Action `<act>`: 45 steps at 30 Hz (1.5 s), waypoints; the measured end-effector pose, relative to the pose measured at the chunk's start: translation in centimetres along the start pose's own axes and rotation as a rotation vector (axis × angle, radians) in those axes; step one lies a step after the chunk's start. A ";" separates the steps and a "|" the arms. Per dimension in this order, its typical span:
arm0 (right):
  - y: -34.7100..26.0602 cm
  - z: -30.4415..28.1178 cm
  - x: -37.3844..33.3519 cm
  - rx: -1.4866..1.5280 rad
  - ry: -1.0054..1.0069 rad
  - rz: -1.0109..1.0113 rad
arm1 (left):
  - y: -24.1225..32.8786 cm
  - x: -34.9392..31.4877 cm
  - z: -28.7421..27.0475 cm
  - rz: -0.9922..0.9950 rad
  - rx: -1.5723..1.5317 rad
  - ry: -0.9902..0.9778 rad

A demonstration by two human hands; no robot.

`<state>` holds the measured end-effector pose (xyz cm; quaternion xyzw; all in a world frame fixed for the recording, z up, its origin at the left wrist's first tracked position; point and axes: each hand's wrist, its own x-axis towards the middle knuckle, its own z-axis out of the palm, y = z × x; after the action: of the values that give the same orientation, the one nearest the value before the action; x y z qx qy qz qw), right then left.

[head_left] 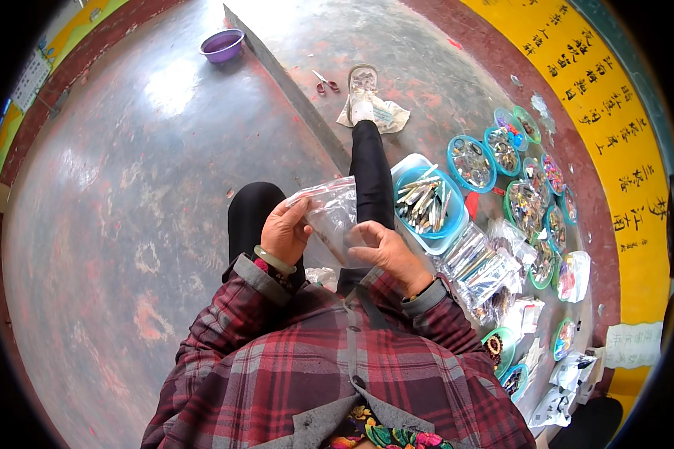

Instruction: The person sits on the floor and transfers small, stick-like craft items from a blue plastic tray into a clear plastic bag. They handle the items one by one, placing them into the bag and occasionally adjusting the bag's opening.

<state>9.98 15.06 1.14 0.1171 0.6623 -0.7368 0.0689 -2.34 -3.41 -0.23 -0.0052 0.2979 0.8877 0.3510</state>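
A clear zip bag (331,208) with a red line along its top hangs over my lap, and nothing distinct shows inside it. My left hand (283,229) pinches its upper left edge between thumb and fingers; a pale bangle circles that wrist. At the bag's lower right side, the curled fingers of my right hand (389,254) meet the film, partly blurred by it. Just right of my leg stands a blue basin (457,217) in a pale tray, full of slim stick-like packets (425,203). Below it lies a pile of clear packets (481,263).
Several round baskets (472,163) of small mixed pieces line the right side. Scissors (325,83) lie on the floor near my outstretched foot (362,86), which rests on a cloth. A purple basin (222,46) stands far left, beyond a floor ledge (284,86).
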 end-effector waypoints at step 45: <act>-5.7 1.0 -2.4 -0.319 0.078 -0.178 | -3.8 -0.6 -0.8 -0.267 -0.105 -0.178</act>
<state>10.79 14.53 7.31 0.0741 0.7808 -0.6204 -0.0045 0.30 -2.01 -2.77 0.0153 0.2154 0.8445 0.4901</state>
